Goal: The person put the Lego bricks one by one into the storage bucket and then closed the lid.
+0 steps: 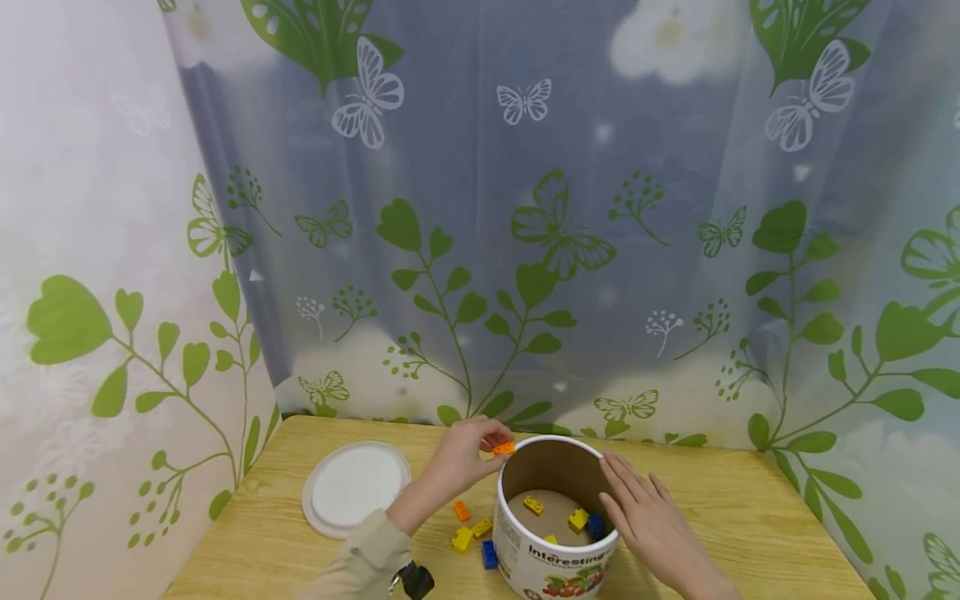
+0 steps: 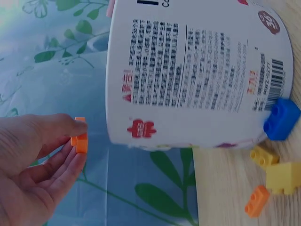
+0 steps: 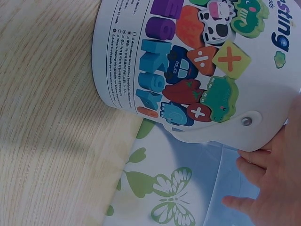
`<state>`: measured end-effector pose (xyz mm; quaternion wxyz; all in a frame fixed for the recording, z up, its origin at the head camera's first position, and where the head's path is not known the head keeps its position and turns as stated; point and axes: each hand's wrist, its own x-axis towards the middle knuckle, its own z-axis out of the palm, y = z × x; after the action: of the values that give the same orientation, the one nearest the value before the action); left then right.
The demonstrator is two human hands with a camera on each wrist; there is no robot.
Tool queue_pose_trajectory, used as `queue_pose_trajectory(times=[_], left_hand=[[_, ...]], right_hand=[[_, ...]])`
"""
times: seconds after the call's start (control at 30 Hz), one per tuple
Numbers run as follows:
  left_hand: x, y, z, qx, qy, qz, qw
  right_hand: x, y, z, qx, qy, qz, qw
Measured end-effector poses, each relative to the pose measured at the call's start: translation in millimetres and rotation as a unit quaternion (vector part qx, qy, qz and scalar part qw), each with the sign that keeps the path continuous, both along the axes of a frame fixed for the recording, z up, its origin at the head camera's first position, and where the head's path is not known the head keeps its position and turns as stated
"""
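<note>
Loose bricks [image 1: 462, 540]: beside the tub; we judge them light, stiff plastic, best pinched by their sides.
Tub [image 1: 510, 533]: rigid-looking, probably light; we'd steady it at the rim.
Right hand [image 1: 656, 527]: fingers straight, resting on the tub's rim, gripping nothing.
Left hand [image 1: 463, 454]: thumb and fingers closed in a pinch on an orange brick [image 1: 504, 448].
Orange brick: just outside the tub's rim; we expect it hard, smooth, hardly fragile.

Possibly home: butterfly-print curtain [image 1: 465, 167], wooden table [image 1: 735, 508]
</note>
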<state>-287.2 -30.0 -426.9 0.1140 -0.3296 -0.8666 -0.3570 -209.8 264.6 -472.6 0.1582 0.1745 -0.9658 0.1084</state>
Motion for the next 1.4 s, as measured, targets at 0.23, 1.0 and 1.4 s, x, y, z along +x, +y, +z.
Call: queue_pose_trajectory(times=[0.23,1.0,1.4], left_hand=[[-1.5,18.9,-1.9,0.007,-0.014,-0.017,0.9997],[-4.5,70.3,-21.9,-0.040,-0.052,-0.035,0.9972],[-7.2,81.8,-28.6,-0.070,-0.021,-0.042,0.9965]], right_hand=[[0.1,1,-1.3,-0.001,0.004,0.000,1.0000],[-0.5,2,-1.4,-0.002,-0.013,-0.010,0.9999],[-1.2,1,-1.3,-0.010,-0.013,-0.009,0.9998]])
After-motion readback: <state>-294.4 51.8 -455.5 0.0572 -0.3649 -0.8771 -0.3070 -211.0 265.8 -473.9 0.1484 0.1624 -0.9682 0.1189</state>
